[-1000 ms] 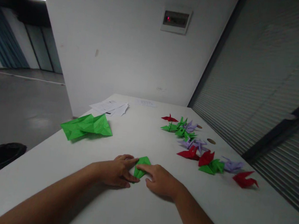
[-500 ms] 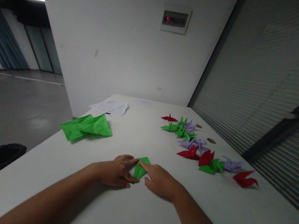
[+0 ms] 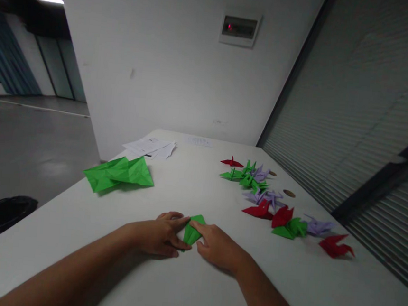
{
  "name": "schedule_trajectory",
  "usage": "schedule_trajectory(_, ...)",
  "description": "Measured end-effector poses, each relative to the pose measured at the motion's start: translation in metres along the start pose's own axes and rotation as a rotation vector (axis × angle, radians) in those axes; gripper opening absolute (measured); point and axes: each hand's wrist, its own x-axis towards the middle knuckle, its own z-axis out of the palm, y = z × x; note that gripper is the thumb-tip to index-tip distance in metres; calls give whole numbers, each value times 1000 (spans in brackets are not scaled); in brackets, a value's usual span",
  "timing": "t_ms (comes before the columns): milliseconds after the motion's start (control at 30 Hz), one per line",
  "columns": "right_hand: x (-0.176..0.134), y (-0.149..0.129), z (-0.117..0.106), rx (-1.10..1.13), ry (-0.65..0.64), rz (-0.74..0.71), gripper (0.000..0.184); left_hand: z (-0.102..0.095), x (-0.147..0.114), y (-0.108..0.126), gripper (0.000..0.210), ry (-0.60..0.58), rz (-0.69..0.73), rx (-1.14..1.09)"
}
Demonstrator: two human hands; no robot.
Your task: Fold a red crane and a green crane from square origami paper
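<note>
A small folded sheet of green origami paper (image 3: 192, 234) lies on the white table, shaped like a narrow kite. My left hand (image 3: 163, 235) pins it from the left, with one fingertip near its upper corner and another at its lower tip. From the other side, my right hand (image 3: 219, 247) presses a fingertip on the paper's upper part; its thumb rests by the right edge and its remaining fingers are curled. Parts of the paper's edges are covered by the fingers.
Creased green sheets (image 3: 119, 175) lie at the left, with printed papers (image 3: 151, 146) behind. Several red, green and purple paper cranes line the right side, including a red crane (image 3: 335, 245) and a purple crane (image 3: 317, 226). A black bin (image 3: 2, 211) stands beyond the left edge.
The view has shifted very slightly. Both hands and the green paper keep practically the same position, with no clear change in the fold.
</note>
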Motion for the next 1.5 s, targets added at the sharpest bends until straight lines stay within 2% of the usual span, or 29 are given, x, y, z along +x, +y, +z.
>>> schedule_trajectory(133,-2,0,-4,39,46,-40,66,-3,1,3,47,-17,-18,12)
schedule_trajectory(233,-5,-7,-15,78,38,-44,56,-2,1,2,47,-11,-21,-7)
schedule_trajectory(400,-8,-15,-23,62,-111,-95,41,-1,1,1,47,9,-28,-12)
schedule_trajectory(467,-8,-16,-24,42,-120,-91,39,-1,1,1,47,10,-32,-5)
schedule_trajectory(700,-7,-1,-27,-101,8,40,51,-4,1,3,46,26,-18,-24)
schedule_trajectory(900,-7,6,-24,-78,85,16,54,-2,1,3,47,12,-35,-21)
schedule_trajectory(1100,-9,-3,-22,64,-70,-47,41,-4,0,3,48,2,-37,-37)
schedule_trajectory(1333,-3,4,-30,-125,81,60,29,-3,0,3,47,3,-32,-48)
schedule_trajectory(1500,1,14,-21,-102,174,100,36,-2,-1,1,47,18,-29,-45)
